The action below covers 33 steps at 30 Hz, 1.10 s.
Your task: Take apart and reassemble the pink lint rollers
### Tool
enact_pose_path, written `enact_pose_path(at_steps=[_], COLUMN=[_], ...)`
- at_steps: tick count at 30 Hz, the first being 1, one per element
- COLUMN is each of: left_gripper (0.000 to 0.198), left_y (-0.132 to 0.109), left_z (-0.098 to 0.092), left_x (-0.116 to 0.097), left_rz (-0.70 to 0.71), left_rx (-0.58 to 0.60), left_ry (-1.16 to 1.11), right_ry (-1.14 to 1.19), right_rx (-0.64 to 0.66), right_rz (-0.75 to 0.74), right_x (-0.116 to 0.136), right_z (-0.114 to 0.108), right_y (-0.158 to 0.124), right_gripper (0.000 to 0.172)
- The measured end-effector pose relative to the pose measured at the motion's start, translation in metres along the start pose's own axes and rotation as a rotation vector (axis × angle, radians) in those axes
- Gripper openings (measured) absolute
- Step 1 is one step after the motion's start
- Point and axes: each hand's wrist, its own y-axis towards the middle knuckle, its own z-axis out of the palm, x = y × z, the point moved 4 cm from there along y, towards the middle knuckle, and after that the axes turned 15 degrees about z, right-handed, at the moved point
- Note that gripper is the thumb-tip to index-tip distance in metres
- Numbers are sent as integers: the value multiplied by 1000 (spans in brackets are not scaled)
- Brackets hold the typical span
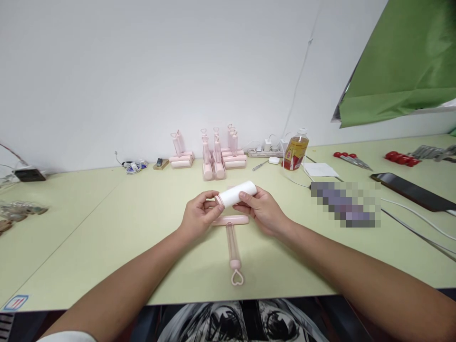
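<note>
A white lint roll (pixel 238 194) is held tilted above the table between both hands. My left hand (pixel 200 212) pinches its left end, where a pink rim shows at the fingertips. Around the right end are the thumb and fingers of my right hand (pixel 265 209). Just below them lies a pink lint roller handle (pixel 232 242), with a pink crosspiece (pixel 233 220) at its far end, a clear shaft and a heart-shaped loop (pixel 237 277) nearest me. My left fingers partly cover the crosspiece's left end.
Several pink lint rollers (pixel 213 156) stand in groups along the wall. To their right are a power strip (pixel 265 153), a screwdriver (pixel 260 166) and a drink bottle (pixel 295 151). A phone (pixel 409 190) and cables lie at the right, bagged items (pixel 23 210) at the left.
</note>
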Motion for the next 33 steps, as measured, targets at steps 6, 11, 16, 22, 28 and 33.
enact_pose_path(at_steps=[6,11,16,22,28,33], left_gripper=[42,35,33,41,43,39], left_y=[3,6,8,9,11,13], left_z=[-3,-7,-10,-10,-9,-11], left_x=[-2,-8,-8,-4,0,4], left_rz=[18,73,108,71,22,35], left_rx=[10,29,17,-51,-119,-158], left_ry=[1,34,49,-33,-92,-16], right_ry=[5,-16,-52,-85,-77,-139], right_rx=[34,71,95,24,4,-43], right_rz=[44,77,70,-108,-108,-152], right_x=[-2,-3,-4,9,11,8], right_z=[2,5,8,1,-5,-3], right_y=[-3,-7,-7,-3,3,3], right_gripper=[32,32,38,38,37,40])
